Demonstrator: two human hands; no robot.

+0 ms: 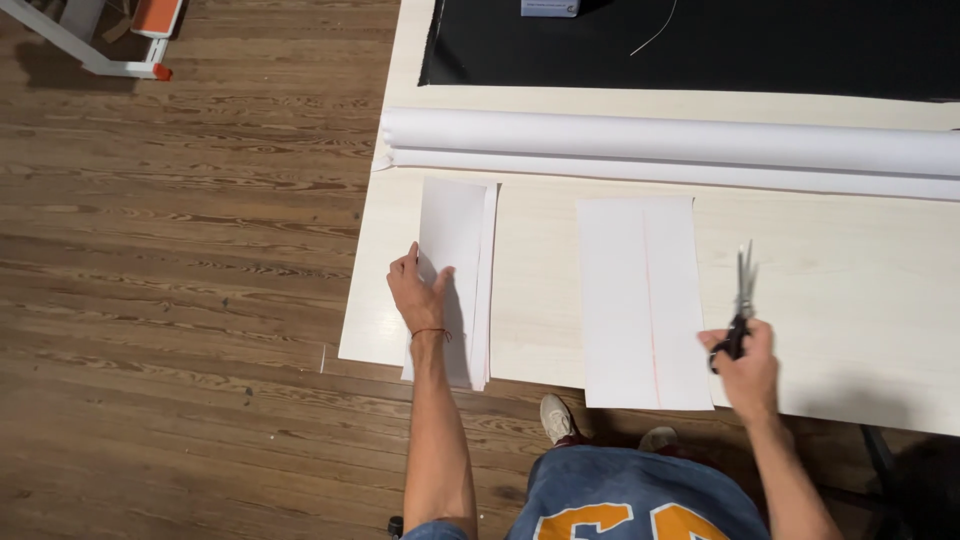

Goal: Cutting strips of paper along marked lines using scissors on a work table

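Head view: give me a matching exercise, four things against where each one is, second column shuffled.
1. scissors
2. paper stack
3. marked sheet
4. paper roll

a. under the left hand
b. lying across the table behind the sheets
c. in the right hand
d. flat between the two hands, red line down it

Pairs: 1-c, 2-a, 3-d, 4-b

the table (850, 300) at centre right is pale wood-look board, smooth and matt. on it lie matt white paper strips (455, 270), a paper sheet (620, 300) and a smooth paper roll (700, 140). the upper right holds a matt black mat (750, 45). the scissors (743, 290) have shiny metal blades and dark plastic handles. the floor (170, 250) on the left is grainy brown wood with a slight sheen.
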